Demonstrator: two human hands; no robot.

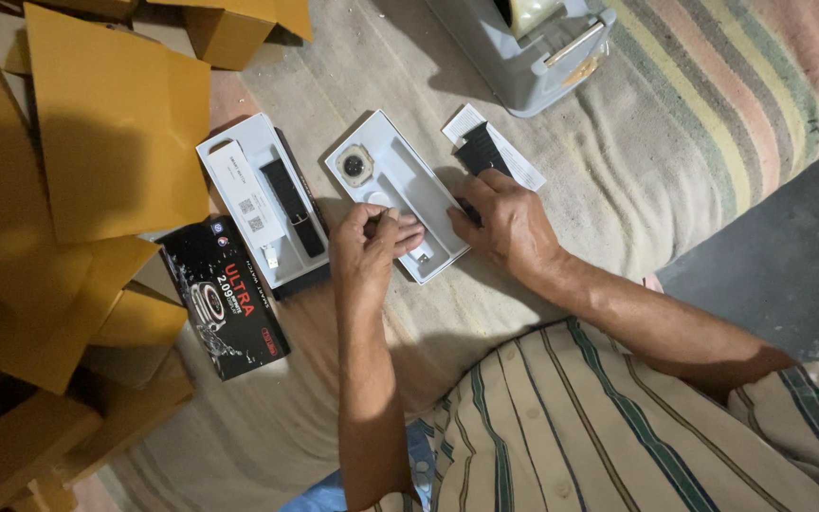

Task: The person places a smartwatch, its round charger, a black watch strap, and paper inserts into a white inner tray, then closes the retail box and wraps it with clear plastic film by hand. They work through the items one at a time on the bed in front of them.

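White tray (408, 185) lies on the striped mat (675, 142), mid-mat, open side up; watch body (354, 165) seated at its far end. Left hand (372, 242) rests over the tray's near end, fingers pinched together on a small white part, not identifiable. Right hand (509, 223) is closed on the black strap (479, 152) just beside the tray's right edge. Judgement: the tray is best pinned flat while the strap is aligned lengthwise and lowered into its recess, not forced. A second tray (263, 204) and a black box (225, 294) lie to the left.

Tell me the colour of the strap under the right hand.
Black strap, by the right hand; head view.
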